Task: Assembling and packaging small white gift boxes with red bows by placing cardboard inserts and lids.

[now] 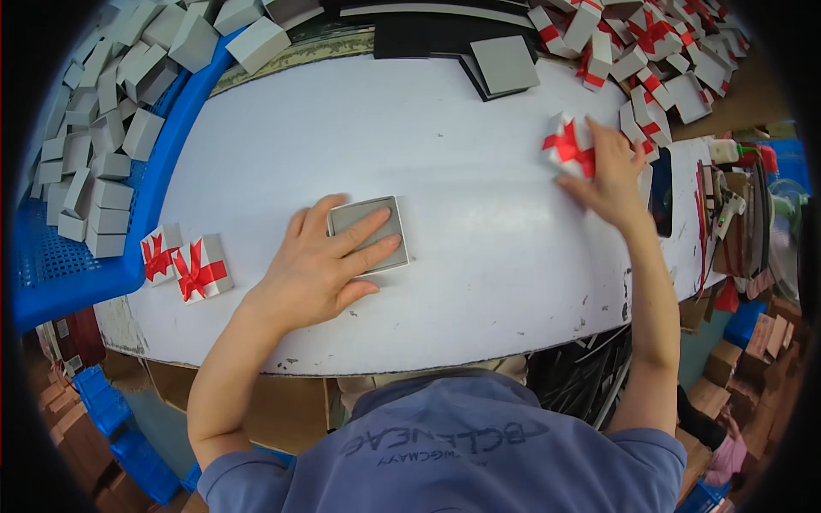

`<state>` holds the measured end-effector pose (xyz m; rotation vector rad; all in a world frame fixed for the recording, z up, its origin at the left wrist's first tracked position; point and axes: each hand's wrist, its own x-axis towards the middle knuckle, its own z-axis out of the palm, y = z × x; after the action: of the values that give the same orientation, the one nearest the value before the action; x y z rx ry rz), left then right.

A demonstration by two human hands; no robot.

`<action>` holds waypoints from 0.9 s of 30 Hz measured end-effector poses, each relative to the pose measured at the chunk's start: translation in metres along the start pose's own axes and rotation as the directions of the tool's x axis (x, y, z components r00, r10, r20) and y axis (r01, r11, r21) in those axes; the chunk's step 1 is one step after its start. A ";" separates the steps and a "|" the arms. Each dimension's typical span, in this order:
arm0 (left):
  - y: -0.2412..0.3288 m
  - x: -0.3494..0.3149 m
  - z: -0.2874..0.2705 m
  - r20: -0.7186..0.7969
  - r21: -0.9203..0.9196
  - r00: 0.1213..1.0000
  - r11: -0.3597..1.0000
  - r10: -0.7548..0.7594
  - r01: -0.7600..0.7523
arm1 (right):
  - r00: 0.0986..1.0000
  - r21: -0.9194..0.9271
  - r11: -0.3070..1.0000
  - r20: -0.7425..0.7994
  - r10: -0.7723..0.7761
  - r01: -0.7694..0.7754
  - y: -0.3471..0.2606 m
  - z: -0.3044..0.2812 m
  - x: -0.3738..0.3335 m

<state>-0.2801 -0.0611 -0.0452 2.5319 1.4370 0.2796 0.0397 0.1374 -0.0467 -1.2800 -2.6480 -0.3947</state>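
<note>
A small white box base (405, 246) with a grey insert (366, 224) fitted inside it lies mid-table. My left hand (321, 265) rests over its left side, index and middle fingers stretched flat across the insert and the thumb apart from it. Farther right, my right hand (611, 175) grips a white gift box lid (560, 137) with a red ribbon bow between thumb and fingers. Two more white lids with red bows, one lid (159, 254) and another lid (202, 269), sit at the table's left, side by side.
A blue basket (162, 192) full of white boxes (111, 171) stands on the left. Red-ribboned lids (650, 51) are heaped at the far right. Grey and black square pads (506, 65) lie at the back of the white table (470, 308). Another person (727, 449) is at lower right.
</note>
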 end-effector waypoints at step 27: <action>-0.039 0.015 -0.070 -0.040 0.046 0.911 0.910 -0.410 0.412 | 0.959 0.268 0.959 -0.284 -0.011 0.090 -0.060 0.029 0.087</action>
<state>-0.3228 -0.0221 0.0121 2.1924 1.9635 0.2062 -0.0622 0.1754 -0.0600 -0.9908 -2.3966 -0.1825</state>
